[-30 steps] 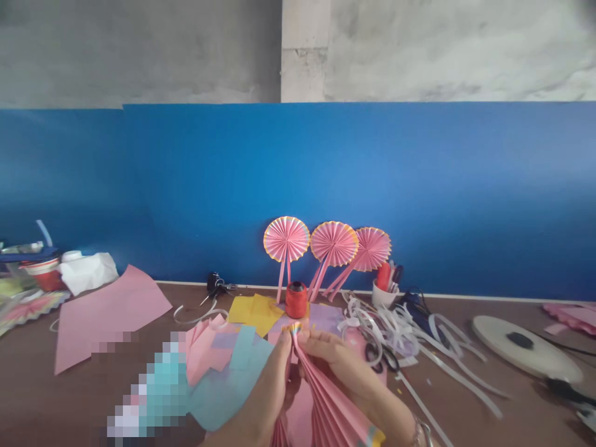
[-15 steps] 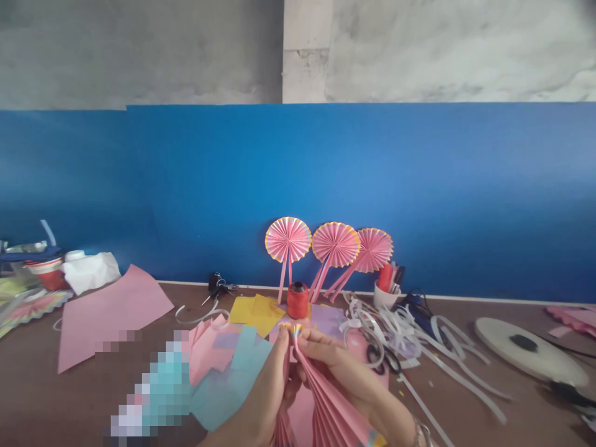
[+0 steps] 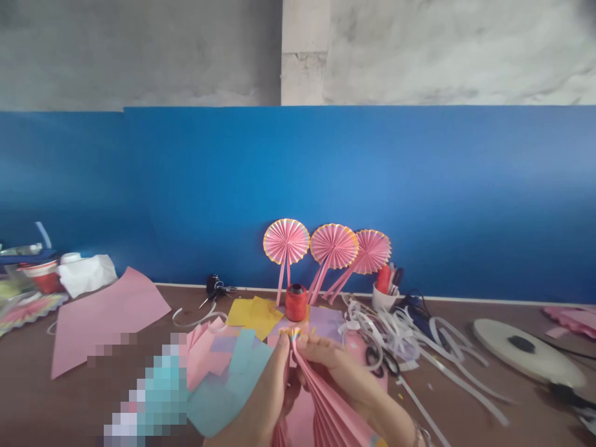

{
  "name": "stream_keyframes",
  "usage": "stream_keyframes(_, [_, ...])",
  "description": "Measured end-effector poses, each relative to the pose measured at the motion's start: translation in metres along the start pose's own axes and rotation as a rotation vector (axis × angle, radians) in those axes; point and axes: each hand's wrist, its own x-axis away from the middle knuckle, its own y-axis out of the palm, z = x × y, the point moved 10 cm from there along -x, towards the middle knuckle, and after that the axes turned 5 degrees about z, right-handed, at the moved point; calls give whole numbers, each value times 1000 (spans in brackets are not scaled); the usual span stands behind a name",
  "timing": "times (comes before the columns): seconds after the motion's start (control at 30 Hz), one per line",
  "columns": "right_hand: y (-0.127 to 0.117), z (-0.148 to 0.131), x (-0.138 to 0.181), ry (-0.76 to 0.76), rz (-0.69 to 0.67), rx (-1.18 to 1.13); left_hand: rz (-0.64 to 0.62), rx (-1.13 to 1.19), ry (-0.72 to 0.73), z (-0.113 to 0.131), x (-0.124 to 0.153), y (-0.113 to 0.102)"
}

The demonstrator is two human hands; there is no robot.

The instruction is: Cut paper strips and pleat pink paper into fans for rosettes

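Both hands grip a pleated pink paper strip (image 3: pixel 328 403) with a yellow and rainbow edge at its far end. My left hand (image 3: pixel 270 385) pinches the folds from the left, thumb near the coloured edge. My right hand (image 3: pixel 333 360) closes on the same folds from the right, its fingers curled partly out of sight. The strip loops down towards me between the wrists and runs out of the bottom of the view. Just beyond the fingertips stands a red thread spool (image 3: pixel 297 303).
Finished pink paper fans (image 3: pixel 287 242) lean against the blue partition (image 3: pixel 209 186). White strips (image 3: pixel 395 329), black scissors (image 3: pixel 384 362) and a cup of pens (image 3: pixel 384 297) lie right. Blue paper (image 3: pixel 223 397), yellow paper (image 3: pixel 256 315) and a pink sheet (image 3: pixel 107 316) lie left. A pale oval object (image 3: pixel 526 354) sits far right.
Both hands keep their grip on the pleated pink paper and have hardly moved. The whole view has shifted slightly.
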Motion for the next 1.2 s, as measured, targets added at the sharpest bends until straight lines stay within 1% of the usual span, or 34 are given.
stream_keyframes(0.1, [1, -3, 1, -3, -14, 29, -17, 1, 30, 0, 0, -1])
stream_keyframes(0.2, [2, -6, 2, 0, -21, 63, -5, 15, 37, 1, -1, -3])
stream_keyframes(0.3, [1, -7, 4, 8, -24, 84, 23, 19, 46, 8, 0, -4])
stream_keyframes(0.43, [2, -6, 5, 8, -47, 80, -20, -53, 60, 20, 6, 2])
stream_keyframes(0.6, [-11, -17, 6, -24, 63, 150, -24, -104, 72, 29, 12, -2])
stream_keyframes(0.8, [-25, -42, 9, -106, 131, 130, -57, -33, 119, 35, 14, 1])
stream_keyframes(0.87, [-24, -39, 8, -93, 128, 129, -66, -13, 114, 32, 13, 2])
stream_keyframes(0.93, [-21, -30, 6, -57, 116, 113, -60, -21, 90, 28, 12, 2])
stream_keyframes(1.07, [-16, -12, -1, -26, 94, 11, 7, -44, 28, 21, 11, -3])
stream_keyframes(1.2, [-16, 0, -7, -20, 57, -51, 12, -1, 49, 24, 13, 0])
